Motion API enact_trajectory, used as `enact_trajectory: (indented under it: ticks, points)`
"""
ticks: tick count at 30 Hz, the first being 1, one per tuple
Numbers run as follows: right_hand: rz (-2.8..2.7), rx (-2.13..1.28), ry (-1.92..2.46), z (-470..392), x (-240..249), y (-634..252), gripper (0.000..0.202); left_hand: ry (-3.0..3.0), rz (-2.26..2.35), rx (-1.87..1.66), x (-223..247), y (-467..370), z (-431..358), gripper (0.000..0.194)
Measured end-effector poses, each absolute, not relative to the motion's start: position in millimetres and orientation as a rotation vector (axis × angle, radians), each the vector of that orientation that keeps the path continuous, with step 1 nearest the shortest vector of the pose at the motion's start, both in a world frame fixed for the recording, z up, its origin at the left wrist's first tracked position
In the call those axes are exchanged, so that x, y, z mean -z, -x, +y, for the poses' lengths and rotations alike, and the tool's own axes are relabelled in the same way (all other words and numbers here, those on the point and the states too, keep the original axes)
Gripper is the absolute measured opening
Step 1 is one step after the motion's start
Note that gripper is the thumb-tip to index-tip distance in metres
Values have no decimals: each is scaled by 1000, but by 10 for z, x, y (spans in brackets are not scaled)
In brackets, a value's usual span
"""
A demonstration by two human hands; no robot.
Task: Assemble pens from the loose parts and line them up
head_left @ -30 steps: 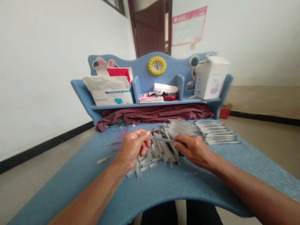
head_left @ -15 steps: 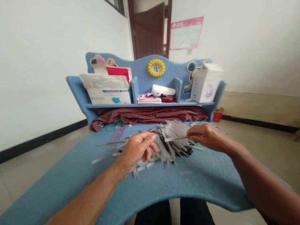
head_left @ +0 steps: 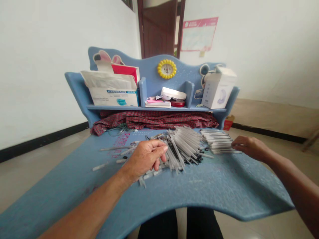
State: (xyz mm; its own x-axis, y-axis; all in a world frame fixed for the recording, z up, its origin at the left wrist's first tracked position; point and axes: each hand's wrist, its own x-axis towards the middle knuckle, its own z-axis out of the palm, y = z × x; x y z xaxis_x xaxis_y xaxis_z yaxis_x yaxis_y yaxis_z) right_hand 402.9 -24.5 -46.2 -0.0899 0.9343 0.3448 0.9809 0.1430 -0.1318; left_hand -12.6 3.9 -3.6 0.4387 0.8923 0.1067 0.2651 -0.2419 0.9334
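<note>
My left hand (head_left: 149,156) hovers over the left part of a loose pile of clear pen parts (head_left: 185,142). Its fingers are curled, with the thumb against the index finger; whether anything small lies inside is hidden. Several dark pen tips or caps (head_left: 195,160) show at the pile's lower right. To the right, pens (head_left: 218,139) lie side by side in a neat row. My right hand (head_left: 251,147) is closed on the end of a pen (head_left: 238,152) at the near right edge of that row.
Loose pen pieces (head_left: 99,167) lie left of the pile on the blue desk (head_left: 199,191). Behind, a checked cloth (head_left: 154,119) is tucked under a shelf (head_left: 114,107) holding a mask box (head_left: 112,96) and a white carton (head_left: 216,89). The desk's front edge curves inward.
My right hand has moved right, carrying a pen from above the pile to the row. My left hand stays nearly in place. The view has shifted slightly.
</note>
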Motion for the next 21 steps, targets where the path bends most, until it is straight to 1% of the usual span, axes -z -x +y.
enact_trajectory:
  ticks: [3, 12, 15, 18, 21]
  points:
    - [-2207, 255, 1918, -219, 497, -4030, 23, -1769, 1014, -847, 36, 141, 68, 22]
    - [-2168, 438, 1944, -168, 622, -3947, 26, -1756, 1104, -1036, -64, 307, 154, 16]
    - [-2195, 432, 1820, -147, 517, -3697, 27, -1806, 1176, -1080, -78, 367, 205, 14]
    - [-2229, 363, 1635, -161, 306, -3228, 27, -1885, 1276, -1036, -69, 407, 257, 13]
    - [-2375, 198, 1393, -193, 92, -2649, 24, -1933, 1348, -946, -36, 436, 297, 13]
